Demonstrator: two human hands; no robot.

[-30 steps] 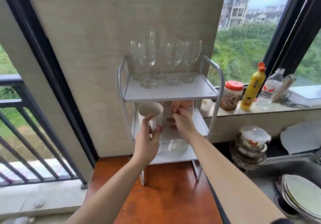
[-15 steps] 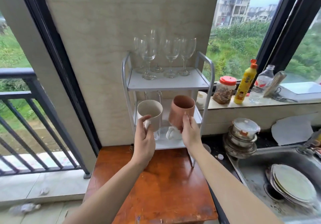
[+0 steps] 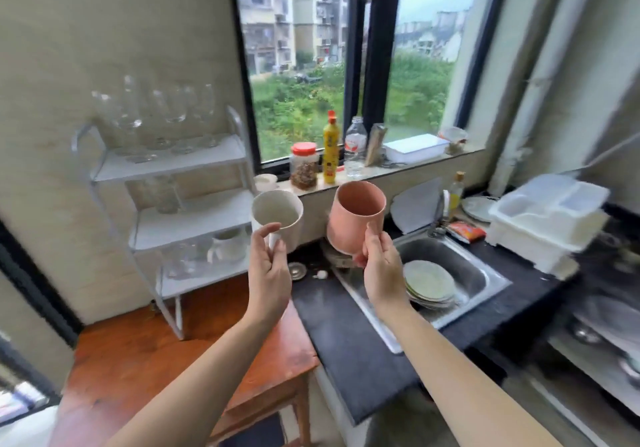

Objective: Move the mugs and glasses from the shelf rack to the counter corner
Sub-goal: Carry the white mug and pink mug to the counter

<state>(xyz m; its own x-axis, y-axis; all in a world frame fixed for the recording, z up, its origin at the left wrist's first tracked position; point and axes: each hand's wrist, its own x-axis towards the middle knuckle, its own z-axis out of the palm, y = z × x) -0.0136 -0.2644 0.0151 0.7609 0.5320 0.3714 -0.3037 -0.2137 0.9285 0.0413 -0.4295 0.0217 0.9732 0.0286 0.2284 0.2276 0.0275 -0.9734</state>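
Observation:
My left hand (image 3: 269, 270) grips a beige mug (image 3: 277, 219) by its handle, held in the air to the right of the white shelf rack (image 3: 169, 166). My right hand (image 3: 381, 270) holds a pink mug (image 3: 355, 219) from below, above the left edge of the sink (image 3: 457, 283). Several wine glasses (image 3: 152, 117) stand on the rack's top shelf. A clear glass (image 3: 164, 193) is on the middle shelf. A white mug (image 3: 228, 247) and more glassware sit on the bottom shelf. The dark counter (image 3: 346, 335) runs under both hands.
The sink holds a stack of plates (image 3: 429, 285). A jar (image 3: 304, 166), a yellow bottle (image 3: 330, 150) and a water bottle (image 3: 355, 146) line the windowsill. A white plastic dish rack (image 3: 550, 218) sits at the right. The shelf rack stands on a wooden table (image 3: 145, 353).
Both hands have drawn the two mugs out of the rack and carried them right, over the counter by the sink. My view has swung right.

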